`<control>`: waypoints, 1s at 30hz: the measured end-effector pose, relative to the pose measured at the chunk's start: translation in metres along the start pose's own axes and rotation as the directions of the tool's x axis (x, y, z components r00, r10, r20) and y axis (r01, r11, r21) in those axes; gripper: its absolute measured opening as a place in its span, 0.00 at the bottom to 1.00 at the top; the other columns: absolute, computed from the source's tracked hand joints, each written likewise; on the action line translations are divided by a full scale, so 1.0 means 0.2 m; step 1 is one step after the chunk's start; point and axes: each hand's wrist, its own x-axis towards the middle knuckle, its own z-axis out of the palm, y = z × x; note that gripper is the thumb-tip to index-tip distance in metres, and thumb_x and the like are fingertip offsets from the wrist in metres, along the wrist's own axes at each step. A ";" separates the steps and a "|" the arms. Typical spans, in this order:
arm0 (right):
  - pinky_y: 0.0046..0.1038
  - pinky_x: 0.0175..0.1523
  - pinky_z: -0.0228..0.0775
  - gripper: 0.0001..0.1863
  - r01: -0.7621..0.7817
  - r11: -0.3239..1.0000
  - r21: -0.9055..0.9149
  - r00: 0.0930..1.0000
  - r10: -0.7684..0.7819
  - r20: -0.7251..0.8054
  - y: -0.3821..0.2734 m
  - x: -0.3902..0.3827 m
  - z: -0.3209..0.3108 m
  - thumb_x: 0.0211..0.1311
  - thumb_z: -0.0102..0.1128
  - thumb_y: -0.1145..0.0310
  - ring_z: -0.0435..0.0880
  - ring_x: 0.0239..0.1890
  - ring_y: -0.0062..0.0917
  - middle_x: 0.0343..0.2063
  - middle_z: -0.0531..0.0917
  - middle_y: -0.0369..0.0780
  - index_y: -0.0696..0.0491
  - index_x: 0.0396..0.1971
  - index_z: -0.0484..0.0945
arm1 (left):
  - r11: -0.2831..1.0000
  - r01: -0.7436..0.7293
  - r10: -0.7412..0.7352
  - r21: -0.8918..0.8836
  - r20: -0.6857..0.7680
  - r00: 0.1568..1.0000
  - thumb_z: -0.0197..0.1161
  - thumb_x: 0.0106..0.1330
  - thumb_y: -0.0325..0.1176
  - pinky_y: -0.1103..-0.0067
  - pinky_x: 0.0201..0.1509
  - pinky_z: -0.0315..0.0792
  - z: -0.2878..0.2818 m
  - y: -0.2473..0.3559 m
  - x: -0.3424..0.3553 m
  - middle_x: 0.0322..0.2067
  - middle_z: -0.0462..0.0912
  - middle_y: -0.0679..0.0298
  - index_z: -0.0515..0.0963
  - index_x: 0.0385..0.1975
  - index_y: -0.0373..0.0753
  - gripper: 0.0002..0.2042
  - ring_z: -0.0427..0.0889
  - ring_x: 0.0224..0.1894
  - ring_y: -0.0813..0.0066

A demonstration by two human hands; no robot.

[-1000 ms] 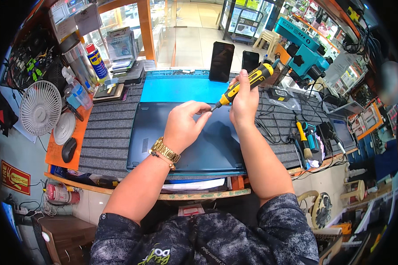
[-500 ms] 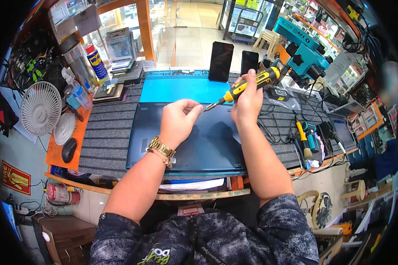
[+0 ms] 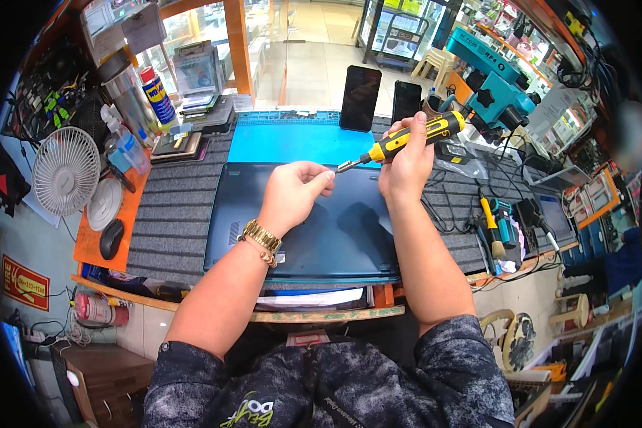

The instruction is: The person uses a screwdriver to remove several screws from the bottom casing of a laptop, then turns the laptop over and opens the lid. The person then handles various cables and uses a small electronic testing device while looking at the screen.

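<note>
From my end, the laptop (image 3: pixel 339 239) lies underside-up at centre, base cover on; I can't tell whether any screws are out. At two o'clock, the right hand (image 3: pixel 406 170) grips a yellow-black screwdriver (image 3: pixel 386 148); the left (image 3: pixel 292 191) pinches at its tip, any contents hidden. At ten, I see a red-capped aerosol can (image 3: pixel 158 103), contents unseen.

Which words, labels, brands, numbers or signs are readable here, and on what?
Wording withheld; locations only.
Red-and-yellow wall sign: large lettering.
Blue spray can: bold lettering.
Teal device: characters along its arm.
Dark patterned shirt: lettering across the front.
Yellow-and-black screwdriver: marks too small to read.
</note>
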 end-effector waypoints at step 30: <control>0.28 0.43 0.78 0.19 0.020 0.999 -0.033 1.000 -0.020 0.023 0.00 0.02 0.01 0.88 0.66 0.51 0.83 0.35 0.21 0.33 0.82 0.36 0.52 0.45 0.77 | 0.997 -0.037 0.039 -0.072 0.022 0.999 0.74 0.82 0.37 0.78 0.50 0.85 -0.05 0.01 0.01 0.41 0.96 0.56 0.89 0.55 0.27 0.16 0.95 0.43 0.70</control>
